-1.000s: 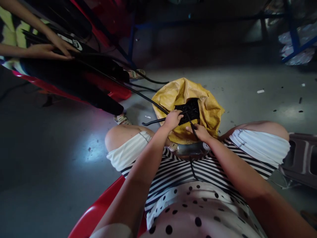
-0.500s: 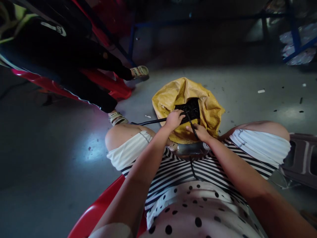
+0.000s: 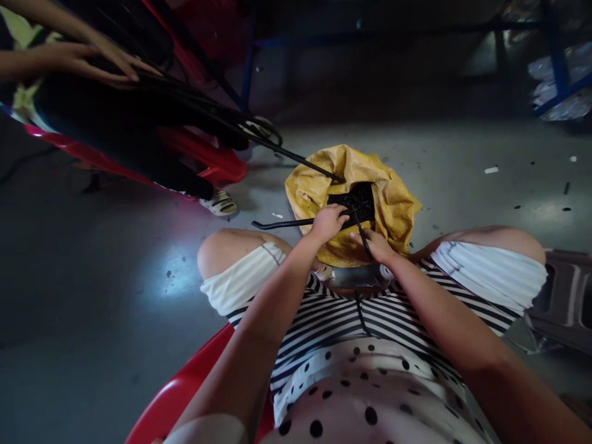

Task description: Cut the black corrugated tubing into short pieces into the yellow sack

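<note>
My left hand (image 3: 330, 222) is closed round a long black rubber-like strip (image 3: 284, 224); its bent free end sticks out to the left. In my right hand (image 3: 377, 246) is a slim dark tool (image 3: 362, 231), pointing up and away toward the strip's end; its exact kind is unclear. Both hands work over the mouth of a yellow woven sack (image 3: 395, 200) standing between my feet. Inside the sack lie many small black pieces (image 3: 363, 198). Where tool and strip meet is too small to make out.
At upper left, a co-worker's hands (image 3: 87, 61) rest on a bundle of long black strips (image 3: 222, 114), which reaches to the sack's rim. Red stools (image 3: 231, 163) stand there. A blue frame (image 3: 247, 80) is behind, a grey stool (image 3: 573, 287) at right, and scraps (image 3: 491, 169) lie on the floor.
The co-worker's hands and the bundle of long black strips have come into view at upper left. My own hands have barely moved; the strip's free end shows slightly higher.
</note>
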A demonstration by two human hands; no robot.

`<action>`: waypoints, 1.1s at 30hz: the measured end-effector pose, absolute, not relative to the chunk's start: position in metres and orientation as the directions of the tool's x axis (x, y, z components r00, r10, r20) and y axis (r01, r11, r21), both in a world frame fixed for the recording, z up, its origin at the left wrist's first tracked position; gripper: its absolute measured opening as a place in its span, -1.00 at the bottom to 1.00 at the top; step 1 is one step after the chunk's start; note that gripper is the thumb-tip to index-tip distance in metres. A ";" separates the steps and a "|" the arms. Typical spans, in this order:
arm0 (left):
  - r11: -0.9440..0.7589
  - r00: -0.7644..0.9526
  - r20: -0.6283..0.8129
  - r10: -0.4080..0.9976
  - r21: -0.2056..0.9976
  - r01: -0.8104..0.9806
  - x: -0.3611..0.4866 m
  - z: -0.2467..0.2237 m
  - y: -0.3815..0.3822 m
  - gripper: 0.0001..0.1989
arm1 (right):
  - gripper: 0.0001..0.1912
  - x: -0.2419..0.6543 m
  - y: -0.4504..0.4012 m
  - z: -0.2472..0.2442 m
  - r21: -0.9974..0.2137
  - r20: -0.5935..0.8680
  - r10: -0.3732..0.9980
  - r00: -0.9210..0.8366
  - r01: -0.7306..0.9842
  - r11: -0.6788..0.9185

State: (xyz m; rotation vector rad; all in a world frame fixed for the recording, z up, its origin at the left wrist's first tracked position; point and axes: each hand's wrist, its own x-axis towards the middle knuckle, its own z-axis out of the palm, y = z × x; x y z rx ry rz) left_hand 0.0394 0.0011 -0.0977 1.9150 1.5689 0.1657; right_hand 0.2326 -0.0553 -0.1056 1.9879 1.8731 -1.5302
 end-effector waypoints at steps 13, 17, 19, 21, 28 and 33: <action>-0.101 0.288 -0.284 0.915 0.529 0.842 0.039 -0.100 0.000 -0.72 | -0.37 0.230 -0.055 -0.103 -0.530 -0.650 0.739 -0.178 0.802 -0.273; -0.099 0.306 -0.312 0.900 0.536 0.839 0.040 -0.106 -0.001 -0.72 | -0.37 0.227 -0.056 -0.105 -0.497 -0.652 0.743 -0.150 0.825 -0.270; -0.075 0.295 -0.341 0.893 0.533 0.843 0.040 -0.109 -0.002 -0.71 | -0.38 0.226 -0.057 -0.106 -0.494 -0.644 0.750 -0.150 0.830 -0.258; -0.047 0.283 -0.377 0.882 0.527 0.849 0.041 -0.112 -0.003 -0.70 | -0.38 0.226 -0.059 -0.107 -0.482 -0.645 0.750 -0.145 0.839 -0.253; 0.010 0.254 -0.472 0.844 0.487 0.873 0.039 -0.119 -0.007 -0.69 | -0.37 0.227 -0.065 -0.116 -0.466 -0.655 0.742 -0.141 0.848 -0.251; 0.043 0.244 -0.518 0.820 0.481 0.876 0.038 -0.122 -0.007 -0.68 | -0.39 0.229 -0.066 -0.128 -0.580 -0.622 0.773 -0.129 0.739 -0.343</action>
